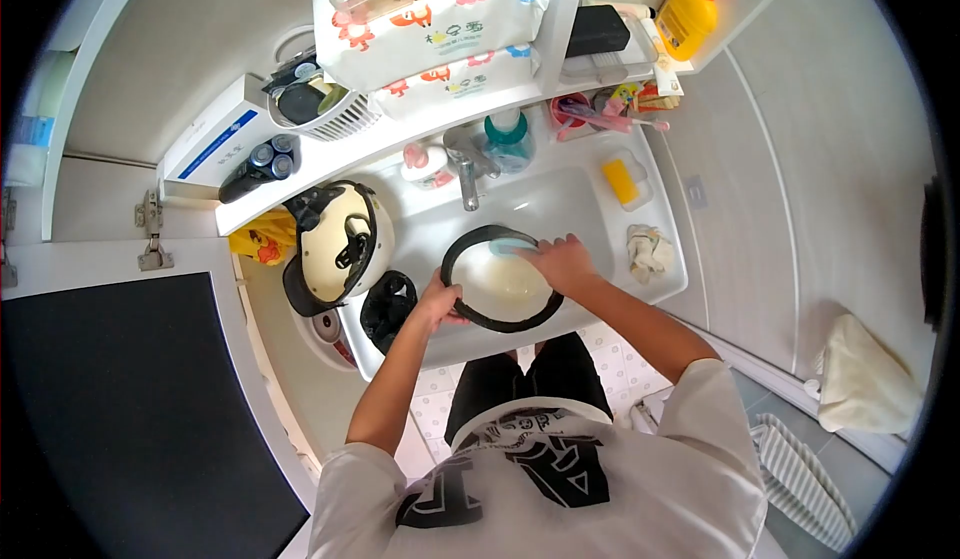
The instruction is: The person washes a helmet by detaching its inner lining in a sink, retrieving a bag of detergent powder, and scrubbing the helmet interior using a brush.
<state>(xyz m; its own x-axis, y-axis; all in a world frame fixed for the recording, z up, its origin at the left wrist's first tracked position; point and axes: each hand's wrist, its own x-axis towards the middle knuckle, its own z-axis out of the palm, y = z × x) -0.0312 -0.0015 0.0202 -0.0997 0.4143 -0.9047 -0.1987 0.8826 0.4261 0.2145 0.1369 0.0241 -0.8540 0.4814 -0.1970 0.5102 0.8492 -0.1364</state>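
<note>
Over the white sink (pixel 590 214) I hold a black ring-shaped band (pixel 483 316), through which the basin shows. My left hand (pixel 438 302) has its fingers wrapped round the band's left side. At the band's upper right, my right hand (pixel 563 264) is closed on a pale blue-green brush-like item (pixel 512 246), which lies against the band's inner edge. The chrome faucet (pixel 468 184) stands just above the band. A cream helmet (pixel 345 244) with a dark visor rests left of the sink, and a black padded piece (pixel 388 309) lies below it.
Behind the faucet are a pink-topped pump bottle (pixel 427 166) and a teal bottle (pixel 508 141). A yellow sponge (pixel 621 182) and a crumpled cloth (pixel 649 253) sit at the right rim. Wipes packs (pixel 430 34) fill the shelf above. An open mirror door (pixel 130 389) stands at left.
</note>
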